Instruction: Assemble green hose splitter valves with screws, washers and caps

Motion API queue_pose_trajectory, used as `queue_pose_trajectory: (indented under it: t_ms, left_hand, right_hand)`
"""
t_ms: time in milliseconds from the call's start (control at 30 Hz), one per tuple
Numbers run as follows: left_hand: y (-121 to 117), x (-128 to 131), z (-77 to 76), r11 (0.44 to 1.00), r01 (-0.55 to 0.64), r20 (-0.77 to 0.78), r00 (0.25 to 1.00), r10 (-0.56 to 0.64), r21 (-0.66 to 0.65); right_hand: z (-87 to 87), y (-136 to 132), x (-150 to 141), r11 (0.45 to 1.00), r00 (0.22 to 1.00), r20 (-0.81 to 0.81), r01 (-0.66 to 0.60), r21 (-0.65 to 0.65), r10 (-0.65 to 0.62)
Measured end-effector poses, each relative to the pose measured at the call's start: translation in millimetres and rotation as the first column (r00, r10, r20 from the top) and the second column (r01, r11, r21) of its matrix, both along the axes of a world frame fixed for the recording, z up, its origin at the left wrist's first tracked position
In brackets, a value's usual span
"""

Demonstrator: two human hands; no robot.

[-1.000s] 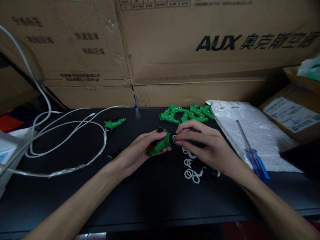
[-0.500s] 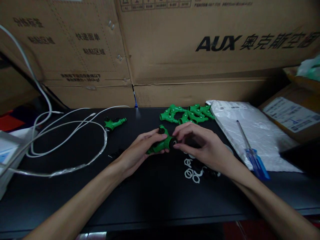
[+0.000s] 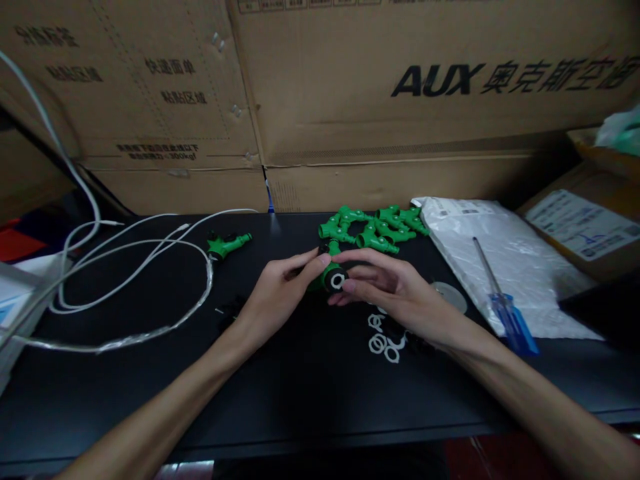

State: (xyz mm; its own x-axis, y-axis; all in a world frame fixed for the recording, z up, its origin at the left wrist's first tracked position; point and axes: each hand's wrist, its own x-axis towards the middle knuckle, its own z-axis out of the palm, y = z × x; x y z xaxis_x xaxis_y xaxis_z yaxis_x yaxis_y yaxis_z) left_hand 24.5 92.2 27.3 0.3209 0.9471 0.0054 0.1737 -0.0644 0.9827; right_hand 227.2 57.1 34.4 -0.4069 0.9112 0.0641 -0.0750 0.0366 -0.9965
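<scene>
Between my hands is a green hose splitter [image 3: 333, 252] with a black collar [image 3: 329, 280] at its near end. A white ring washer [image 3: 339, 281] shows inside that collar, which faces me. My left hand [image 3: 287, 283] is closed round the splitter's body, thumb on top. The thumb and fingers of my right hand [image 3: 385, 280] curl about the collar's right side, the thumb at its rim. My fingers hide much of the splitter. Loose white washers [image 3: 385, 343] lie on the dark tabletop below my right hand, beside small black parts that I cannot make out.
Several green splitters [image 3: 375, 233] lie behind my hands; another splitter [image 3: 227, 245] with black fittings lies to the left. A white cable [image 3: 207, 280] loops at left. At right, a blue-handled screwdriver [image 3: 513, 323] rests on a white packet [image 3: 500, 267]. Cardboard [image 3: 320, 120] stands along the back.
The splitter has turned so that its black collar and the washer inside face me. My right hand has shifted left, its fingers now round the collar. The view has moved slightly.
</scene>
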Motion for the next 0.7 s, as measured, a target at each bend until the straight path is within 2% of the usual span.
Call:
queue_pose_trajectory:
  t_ms: [100, 267, 400, 700]
  left_hand:
    - [-0.4, 0.7, -2.2, 0.994, -0.064, -0.052, 0.996, 0.068, 0.084]
    - [-3.7, -0.3, -8.6, 0.994, 0.042, -0.107, 0.994, -0.03, 0.103]
    - [-6.2, -0.9, -11.5, 0.984, 0.058, -0.172, 0.985, -0.028, 0.17]
    - [-14.8, 4.6, -0.6, 0.941, 0.034, -0.36, 0.928, 0.096, 0.336]
  right_hand:
    - [-1.6, -0.4, -1.8, 0.996, 0.993, 0.077, 0.082, 0.036, -0.085]
    - [-7.5, -0.3, -5.5, 0.979, 0.975, 0.126, 0.167, 0.12, -0.181]
    - [-11.5, -3.4, -11.0, 0.961, 0.959, 0.152, 0.214, 0.176, -0.241]
    - [-18.5, -9.3, -18.5, 0.925, 0.917, 0.224, 0.266, 0.273, -0.329]
